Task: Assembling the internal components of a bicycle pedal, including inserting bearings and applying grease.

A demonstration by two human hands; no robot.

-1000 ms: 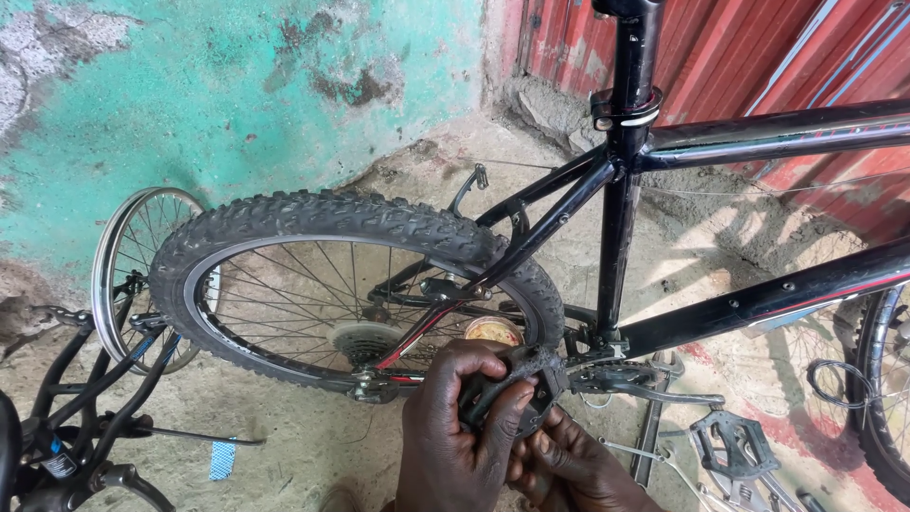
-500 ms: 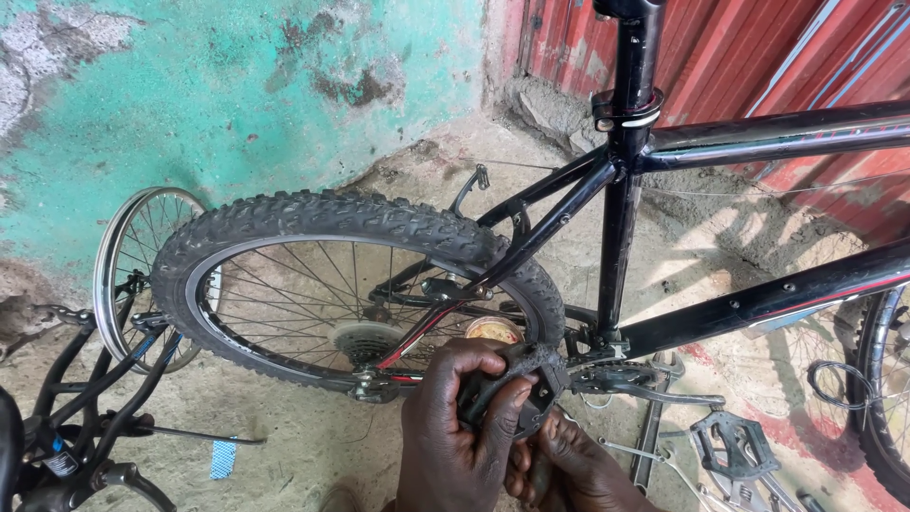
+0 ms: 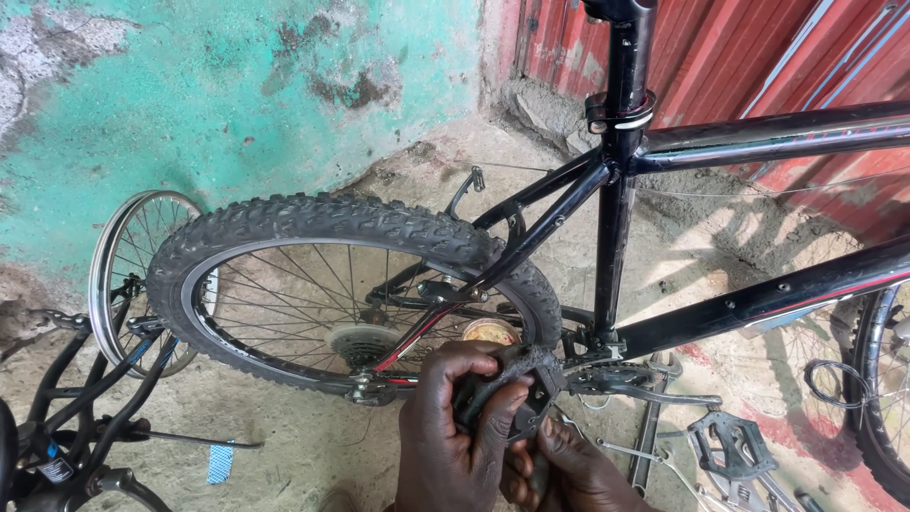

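Observation:
A black bicycle frame (image 3: 739, 303) stands before me with its knobby rear wheel (image 3: 351, 237) to the left. My left hand (image 3: 450, 436) is wrapped around a black pedal (image 3: 512, 374) just beside the rear tyre, near the crank area (image 3: 607, 377). Underneath it, my right hand (image 3: 578, 469) presses its fingers against the pedal's underside; whether it holds a tool is hidden. The rear sprocket cluster (image 3: 358, 343) shows through the spokes.
A bare silver rim (image 3: 118, 270) and another dark bike frame (image 3: 66, 417) lie at the left by the green wall. A loose pedal (image 3: 730, 446) and metal tools (image 3: 654, 427) lie on the dirt at the right. A second wheel (image 3: 877, 389) is at the right edge.

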